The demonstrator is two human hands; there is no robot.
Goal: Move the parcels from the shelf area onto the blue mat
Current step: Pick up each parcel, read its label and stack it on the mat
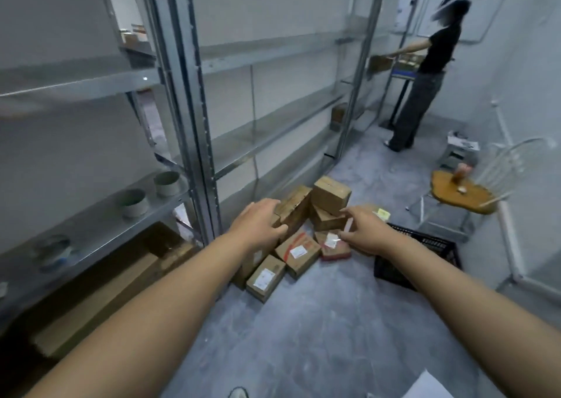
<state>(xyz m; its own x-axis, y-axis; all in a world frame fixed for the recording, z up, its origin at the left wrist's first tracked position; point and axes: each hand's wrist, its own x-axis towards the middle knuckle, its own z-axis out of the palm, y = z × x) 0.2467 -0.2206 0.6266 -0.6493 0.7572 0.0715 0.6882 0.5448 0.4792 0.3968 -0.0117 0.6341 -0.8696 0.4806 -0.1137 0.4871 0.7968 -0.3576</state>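
Partly behind left hand (258,224), one parcel (297,208).

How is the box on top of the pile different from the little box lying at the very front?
The top box rests tilted on other parcels, while the front box lies on the grey floor. The front box shows a white label; the top box shows none on the sides in view. The top box looks bulkier, the front box slimmer. Both are brown cardboard parcels.
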